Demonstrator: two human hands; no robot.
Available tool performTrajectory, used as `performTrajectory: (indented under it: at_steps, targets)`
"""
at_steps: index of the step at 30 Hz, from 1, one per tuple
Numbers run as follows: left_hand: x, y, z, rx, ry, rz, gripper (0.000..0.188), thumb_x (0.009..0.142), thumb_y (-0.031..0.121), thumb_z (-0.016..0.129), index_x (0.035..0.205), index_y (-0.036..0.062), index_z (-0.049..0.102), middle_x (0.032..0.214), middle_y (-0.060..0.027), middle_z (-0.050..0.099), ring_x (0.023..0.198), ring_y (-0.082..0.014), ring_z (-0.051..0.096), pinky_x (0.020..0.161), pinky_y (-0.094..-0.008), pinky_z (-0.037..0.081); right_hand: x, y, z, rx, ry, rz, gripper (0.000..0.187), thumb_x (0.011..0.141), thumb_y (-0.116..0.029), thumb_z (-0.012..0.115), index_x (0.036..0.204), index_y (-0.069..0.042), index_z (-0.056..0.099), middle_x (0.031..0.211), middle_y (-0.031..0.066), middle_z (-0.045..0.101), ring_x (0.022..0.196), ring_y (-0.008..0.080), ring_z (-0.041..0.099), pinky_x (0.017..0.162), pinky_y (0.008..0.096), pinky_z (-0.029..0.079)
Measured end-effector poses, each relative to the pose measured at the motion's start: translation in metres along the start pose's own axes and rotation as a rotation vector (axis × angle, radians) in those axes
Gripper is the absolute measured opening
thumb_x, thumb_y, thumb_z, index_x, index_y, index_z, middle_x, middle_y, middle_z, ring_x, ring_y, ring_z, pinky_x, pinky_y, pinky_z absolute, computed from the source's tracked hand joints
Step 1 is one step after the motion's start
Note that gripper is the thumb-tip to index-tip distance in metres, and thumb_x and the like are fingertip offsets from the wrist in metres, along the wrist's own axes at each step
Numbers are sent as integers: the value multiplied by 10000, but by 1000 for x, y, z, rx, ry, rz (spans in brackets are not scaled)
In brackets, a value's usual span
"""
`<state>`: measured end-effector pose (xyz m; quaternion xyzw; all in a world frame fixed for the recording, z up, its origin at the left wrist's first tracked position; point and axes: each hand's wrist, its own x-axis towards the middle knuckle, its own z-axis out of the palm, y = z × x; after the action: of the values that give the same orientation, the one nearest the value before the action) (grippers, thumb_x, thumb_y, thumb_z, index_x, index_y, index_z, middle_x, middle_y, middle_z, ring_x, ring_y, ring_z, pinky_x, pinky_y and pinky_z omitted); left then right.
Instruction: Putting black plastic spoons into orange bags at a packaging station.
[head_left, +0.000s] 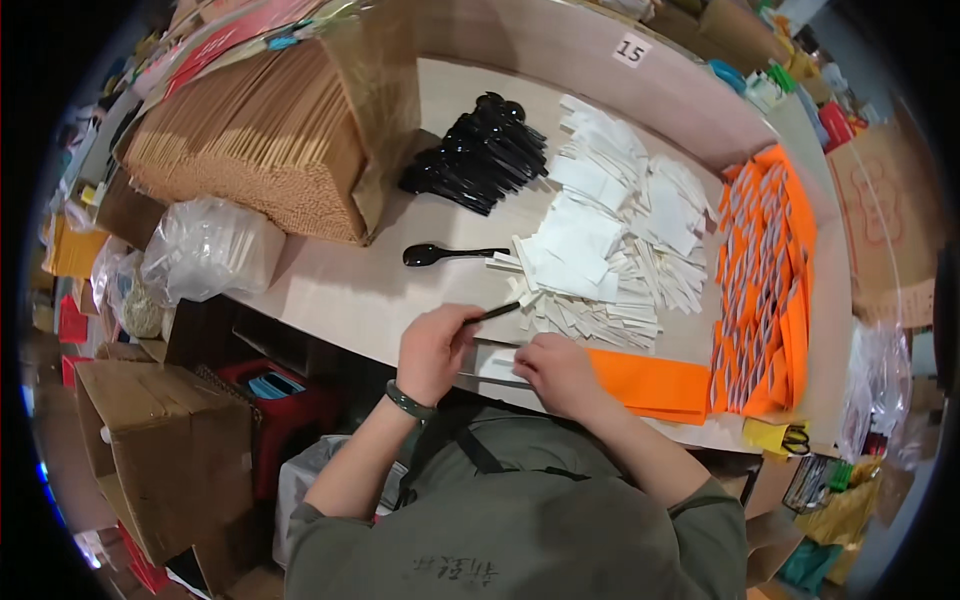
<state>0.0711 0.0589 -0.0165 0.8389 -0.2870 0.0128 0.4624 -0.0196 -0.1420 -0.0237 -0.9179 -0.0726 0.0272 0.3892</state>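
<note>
A black utensil sticks out from the left hand, which grips it over the near edge of the tabletop; its handle slants up to the right toward a pile of white paper packets, its other end hidden by the fingers. The right hand has its fingers curled at the right end of a flat white piece lying between the hands; whether they pinch it, I cannot tell. Just right of that hand lies a folded orange cloth.

Beyond the left hand a single black spoon lies on its own, with a heap of black spoons farther back. At the far right stands a row of orange pouches with twisted cords. To the left are a clear plastic bag and an open cardboard box packed with brown paper sheets.
</note>
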Motion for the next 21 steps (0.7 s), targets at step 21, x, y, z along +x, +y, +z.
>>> performTrajectory:
  at_steps: [21]
  targets:
    - [127, 22, -138, 679, 456, 123, 109, 860, 114, 603, 922, 116, 693, 850, -100, 652, 761, -340, 635, 687, -449, 528, -69, 51, 21, -480, 164, -392, 433, 866, -199, 609, 1294, -137, 581, 1381, 60, 538, 1313, 313, 470, 981, 711, 347]
